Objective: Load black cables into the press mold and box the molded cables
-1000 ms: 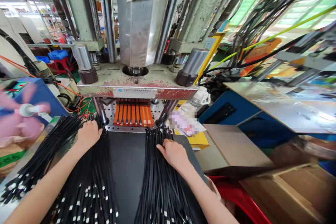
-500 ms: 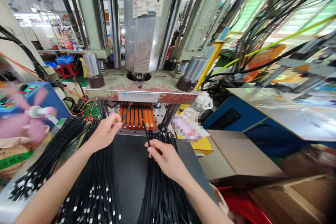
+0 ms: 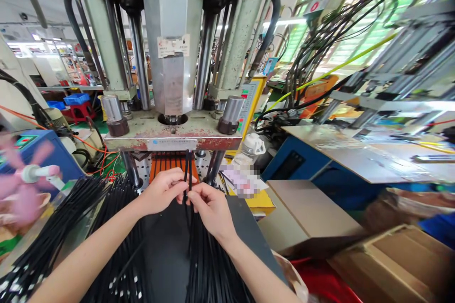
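Note:
Two black flat cables [image 3: 188,168] rise side by side from my fingers toward the press. My left hand [image 3: 162,193] is closed, thumb and fingers pinching the left cable. Close beside it, my right hand [image 3: 212,208] pinches the right cable. Just beyond my hands, an orange fixture [image 3: 159,164] with dark slots lies under the press plate [image 3: 206,143], partly hidden by my left hand. Below my right hand, a bundle of black cables [image 3: 209,265] hangs down over the dark table [image 3: 165,255].
More cable bundles [image 3: 53,227] with pale ends lie at left. A pink fan [image 3: 28,175] turns beside a blue control box [image 3: 46,151]. Steel press posts [image 3: 215,166] flank the fixture. At right are a white jug [image 3: 253,144] and cardboard boxes [image 3: 401,265].
My hands have come together in front of the fixture; before, they were apart, each with a cable. The view has shifted, and the fixture's slots now look dark, with fewer cable ends visible.

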{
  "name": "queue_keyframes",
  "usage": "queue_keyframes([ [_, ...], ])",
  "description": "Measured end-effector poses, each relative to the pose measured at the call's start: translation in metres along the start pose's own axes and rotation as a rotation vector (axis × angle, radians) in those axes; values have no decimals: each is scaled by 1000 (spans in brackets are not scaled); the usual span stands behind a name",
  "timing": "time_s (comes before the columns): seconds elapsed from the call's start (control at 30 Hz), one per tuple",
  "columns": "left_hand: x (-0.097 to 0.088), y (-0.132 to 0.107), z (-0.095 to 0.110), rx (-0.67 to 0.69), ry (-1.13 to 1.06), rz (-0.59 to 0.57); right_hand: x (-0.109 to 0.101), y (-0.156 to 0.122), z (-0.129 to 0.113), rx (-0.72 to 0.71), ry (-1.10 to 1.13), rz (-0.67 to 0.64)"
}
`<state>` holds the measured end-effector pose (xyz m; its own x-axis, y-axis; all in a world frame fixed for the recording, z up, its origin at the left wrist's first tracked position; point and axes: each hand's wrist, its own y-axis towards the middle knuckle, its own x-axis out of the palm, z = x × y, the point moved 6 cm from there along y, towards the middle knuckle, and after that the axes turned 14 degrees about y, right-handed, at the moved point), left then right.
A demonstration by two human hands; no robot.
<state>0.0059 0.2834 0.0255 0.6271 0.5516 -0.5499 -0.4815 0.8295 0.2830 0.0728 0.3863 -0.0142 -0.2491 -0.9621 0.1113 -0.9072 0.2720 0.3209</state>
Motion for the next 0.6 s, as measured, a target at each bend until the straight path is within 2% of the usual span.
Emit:
queue_keyframes([
  [0.1, 2, 3, 1, -22, -71, -13, 0, 3, 4, 46, 91, 10],
  [0.2, 6, 8, -1, -79, -177, -52, 4, 1, 5, 31, 118, -53],
  [0.27, 8, 11, -5, -126, -211, -53, 7, -4, 4, -19, -2, -128],
  [0.33, 6, 16, -8, -136, -175, 26, 9, -11, 6, -69, -191, -190],
  [0.47, -10, 27, 4, 42, 85, 301, 3, -8, 26, -73, -401, -243],
  [0.6, -16, 43, 27, 285, 365, 416, -21, 33, 48, -29, -442, -135],
])
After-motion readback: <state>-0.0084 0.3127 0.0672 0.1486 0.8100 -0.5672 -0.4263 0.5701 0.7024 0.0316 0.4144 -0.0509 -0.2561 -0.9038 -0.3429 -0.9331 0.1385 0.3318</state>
